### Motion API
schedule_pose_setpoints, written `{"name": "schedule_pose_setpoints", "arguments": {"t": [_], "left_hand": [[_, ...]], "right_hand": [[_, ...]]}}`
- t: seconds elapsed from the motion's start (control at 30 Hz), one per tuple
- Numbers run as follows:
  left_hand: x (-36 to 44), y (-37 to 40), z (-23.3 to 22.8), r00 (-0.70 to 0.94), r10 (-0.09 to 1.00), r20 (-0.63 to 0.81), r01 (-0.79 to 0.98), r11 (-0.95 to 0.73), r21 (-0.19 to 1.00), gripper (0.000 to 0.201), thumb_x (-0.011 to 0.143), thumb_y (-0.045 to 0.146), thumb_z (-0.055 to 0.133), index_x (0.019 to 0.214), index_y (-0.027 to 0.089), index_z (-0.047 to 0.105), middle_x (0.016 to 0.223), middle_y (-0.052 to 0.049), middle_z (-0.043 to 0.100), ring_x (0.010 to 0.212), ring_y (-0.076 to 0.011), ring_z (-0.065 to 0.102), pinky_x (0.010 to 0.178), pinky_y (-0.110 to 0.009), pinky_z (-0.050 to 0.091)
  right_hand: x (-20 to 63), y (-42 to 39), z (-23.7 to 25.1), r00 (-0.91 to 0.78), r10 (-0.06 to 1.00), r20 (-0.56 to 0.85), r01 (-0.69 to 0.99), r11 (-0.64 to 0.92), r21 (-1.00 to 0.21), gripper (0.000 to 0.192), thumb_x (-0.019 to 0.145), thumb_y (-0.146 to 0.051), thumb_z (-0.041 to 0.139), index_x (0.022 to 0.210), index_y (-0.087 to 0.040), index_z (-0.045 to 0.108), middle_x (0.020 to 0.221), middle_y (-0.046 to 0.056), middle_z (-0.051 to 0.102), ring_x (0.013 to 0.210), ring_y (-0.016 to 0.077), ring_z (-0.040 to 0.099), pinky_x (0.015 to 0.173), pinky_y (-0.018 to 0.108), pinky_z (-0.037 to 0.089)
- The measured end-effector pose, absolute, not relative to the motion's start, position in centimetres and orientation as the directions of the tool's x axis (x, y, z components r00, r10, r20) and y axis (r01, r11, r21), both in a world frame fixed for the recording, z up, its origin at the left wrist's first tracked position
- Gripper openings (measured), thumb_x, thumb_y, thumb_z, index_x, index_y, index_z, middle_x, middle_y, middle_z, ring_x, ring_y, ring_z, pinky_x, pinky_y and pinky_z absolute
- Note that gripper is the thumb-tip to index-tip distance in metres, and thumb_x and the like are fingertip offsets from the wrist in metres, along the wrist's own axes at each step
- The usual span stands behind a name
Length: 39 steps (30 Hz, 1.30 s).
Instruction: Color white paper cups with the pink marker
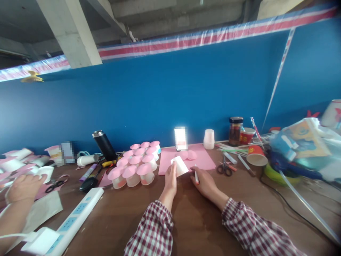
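Note:
My left hand is closed around a small white paper cup, tilted on its side above the front of a pink paper sheet. To its right, my right hand grips a slim white pen with an orange end, its fingers curled. Two pink paper discs lie on the sheet just beyond the cup. Left of my left hand stand several white cups topped with pink discs, in close rows. Behind the sheet's right part is a stack of white cups.
Scissors, markers and a red paper cup lie to the right. A black thermos and a white power strip are on the left, near another person's hand. A blue partition rises behind the table.

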State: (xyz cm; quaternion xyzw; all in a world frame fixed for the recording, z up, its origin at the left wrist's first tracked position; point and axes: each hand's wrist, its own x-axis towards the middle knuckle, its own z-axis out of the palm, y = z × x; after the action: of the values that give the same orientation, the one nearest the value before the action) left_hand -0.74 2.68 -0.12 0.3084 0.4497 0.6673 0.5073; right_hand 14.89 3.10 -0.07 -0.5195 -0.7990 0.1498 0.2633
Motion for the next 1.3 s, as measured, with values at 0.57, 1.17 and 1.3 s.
{"name": "schedule_pose_setpoints", "arguments": {"t": [0.57,1.17,1.3], "left_hand": [[-0.71,2.82,-0.33,-0.296,0.955,-0.032,-0.404,-0.094,0.91,0.055,0.07,0.065,0.065,0.087,0.012,0.063,0.073,-0.005,0.064,0.067,-0.0172,0.059,0.059,-0.027,0.045],[-0.65,2.72,-0.24,-0.291,0.956,-0.032,-0.401,-0.092,0.911,0.053,0.073,0.064,0.063,0.088,0.012,0.063,0.074,-0.005,0.064,0.068,-0.0173,0.06,0.059,-0.026,0.046],[-0.7,2.73,-0.24,-0.294,0.955,-0.028,-0.399,-0.096,0.912,0.055,0.073,0.064,0.064,0.091,0.012,0.064,0.073,-0.005,0.064,0.066,-0.0163,0.059,0.057,-0.026,0.045]], "right_hand": [[14.94,3.21,-0.33,-0.32,0.909,0.267,0.751,0.415,-0.514,0.037,0.087,-0.021,0.055,0.124,-0.016,0.057,0.111,0.011,0.07,0.103,0.0264,0.063,0.085,0.032,0.043],[14.89,3.34,-0.48,-0.321,0.906,0.275,0.747,0.421,-0.515,0.037,0.087,-0.021,0.055,0.123,-0.016,0.057,0.111,0.01,0.07,0.103,0.0255,0.063,0.085,0.031,0.044],[14.94,3.34,-0.52,-0.32,0.907,0.276,0.75,0.42,-0.512,0.036,0.087,-0.021,0.055,0.123,-0.016,0.057,0.112,0.011,0.07,0.104,0.026,0.063,0.086,0.031,0.044]]}}
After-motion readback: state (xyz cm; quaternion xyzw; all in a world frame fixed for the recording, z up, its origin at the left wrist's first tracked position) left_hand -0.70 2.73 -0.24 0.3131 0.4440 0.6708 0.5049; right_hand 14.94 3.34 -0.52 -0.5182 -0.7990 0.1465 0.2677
